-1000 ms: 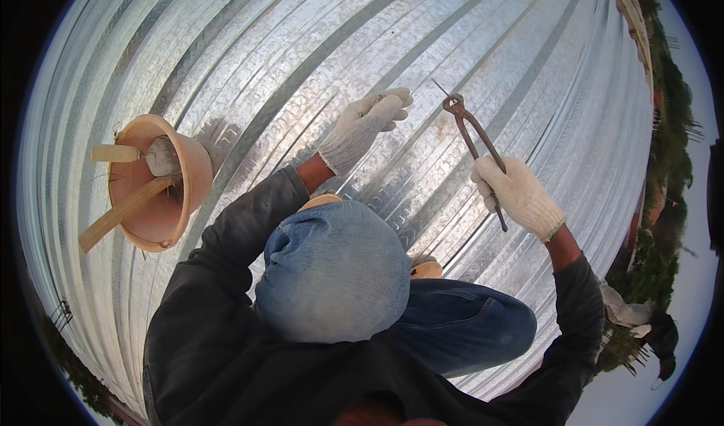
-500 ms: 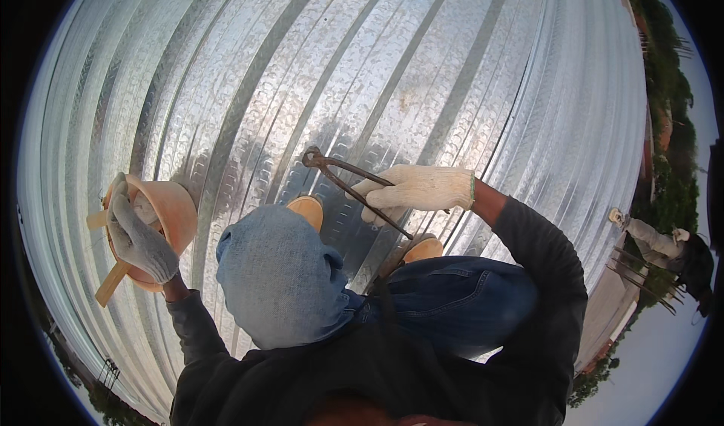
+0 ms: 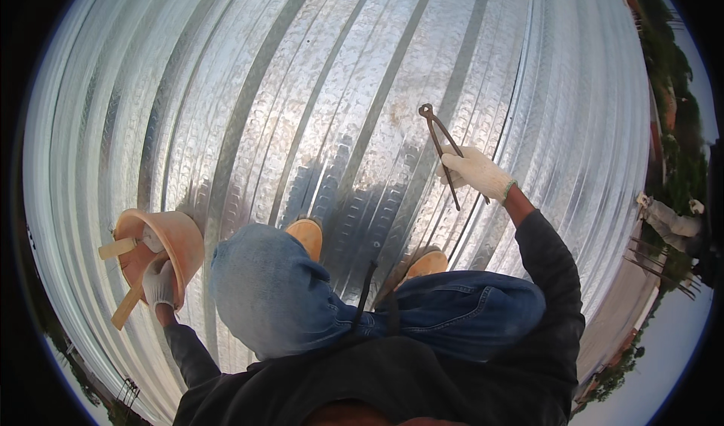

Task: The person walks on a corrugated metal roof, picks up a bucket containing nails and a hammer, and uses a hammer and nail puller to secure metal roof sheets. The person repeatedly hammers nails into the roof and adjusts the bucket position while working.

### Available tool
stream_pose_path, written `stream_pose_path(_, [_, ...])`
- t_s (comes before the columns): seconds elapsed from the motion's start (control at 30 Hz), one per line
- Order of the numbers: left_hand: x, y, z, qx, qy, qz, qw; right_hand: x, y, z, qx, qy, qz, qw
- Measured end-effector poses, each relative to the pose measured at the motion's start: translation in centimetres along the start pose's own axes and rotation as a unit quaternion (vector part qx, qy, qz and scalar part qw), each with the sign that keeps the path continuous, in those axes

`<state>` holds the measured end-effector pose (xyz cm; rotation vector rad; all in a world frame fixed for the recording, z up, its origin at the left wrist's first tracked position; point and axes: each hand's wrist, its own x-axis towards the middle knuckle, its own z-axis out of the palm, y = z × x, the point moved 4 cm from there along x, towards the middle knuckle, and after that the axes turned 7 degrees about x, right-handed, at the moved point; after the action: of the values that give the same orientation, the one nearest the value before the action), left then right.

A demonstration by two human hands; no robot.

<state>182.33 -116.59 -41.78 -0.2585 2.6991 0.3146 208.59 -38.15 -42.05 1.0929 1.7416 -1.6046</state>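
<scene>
My right hand (image 3: 473,170), in a white knit glove, holds a pair of long dark metal pincers (image 3: 434,135) by the handles. Their jaws point away from me, above the ribbed metal sheeting. At the left, my gloved left hand (image 3: 159,281) reaches over the near rim into an orange bucket (image 3: 181,245), and its fingertips are hidden inside. Two tools with wooden handles lean out of the bucket, one wooden handle (image 3: 127,305) beside my left hand and another wooden handle (image 3: 117,249) farther away. A pale grey lump (image 3: 153,237) shows inside the bucket.
Shiny corrugated metal sheeting (image 3: 339,71) spreads all around, with raised ribs running away from me. I squat on it in tan shoes (image 3: 305,237). Beyond the right edge are another person (image 3: 667,222), upright bars (image 3: 664,267) and trees (image 3: 667,86).
My right hand has moved away from me and to the right, and the pincers have swung to point forward. My left hand has gone from lying across the bucket's top to reaching inside.
</scene>
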Motion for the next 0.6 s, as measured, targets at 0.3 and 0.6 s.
stream_pose_path(0.3, [-5.9,10.2,-6.9,0.094,0.407,0.103,0.903,0.4,2.4,-2.3,0.055,0.069,0.011,0.996])
stream_pose_path(0.6, [-5.5,38.2,9.9,-0.093,0.231,0.520,0.817,-0.7,2.2,-3.3,0.044,0.057,-0.010,0.997])
